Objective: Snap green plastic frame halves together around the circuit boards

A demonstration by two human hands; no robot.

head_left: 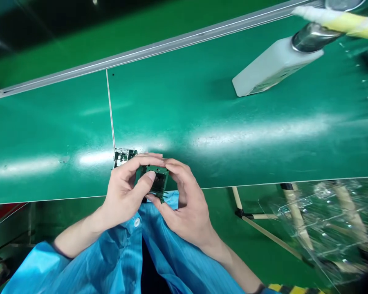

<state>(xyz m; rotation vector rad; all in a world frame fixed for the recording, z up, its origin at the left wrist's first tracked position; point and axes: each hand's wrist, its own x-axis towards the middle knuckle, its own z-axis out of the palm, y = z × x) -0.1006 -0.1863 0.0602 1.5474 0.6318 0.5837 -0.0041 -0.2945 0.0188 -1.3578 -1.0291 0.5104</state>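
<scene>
Between both hands I hold a small green circuit board (161, 182) with a dark block on its face, close to the table's front edge. My left hand (127, 190) grips its left side, thumb pressed on the dark part. Fingers of my right hand (187, 200) curl around the top and lower right of the board. Just beyond my left hand, a second circuit board (122, 156) lies on the green table (178, 102), partly covered by my fingers.
A white bottle (272, 67) with a metallic neck stands at the table's right, near a yellow-and-white wrapped bar (349, 22). A metal rail (159, 48) runs along the far edge. Clear plastic trays (322, 220) sit on a tube-frame rack (270, 234) at lower right.
</scene>
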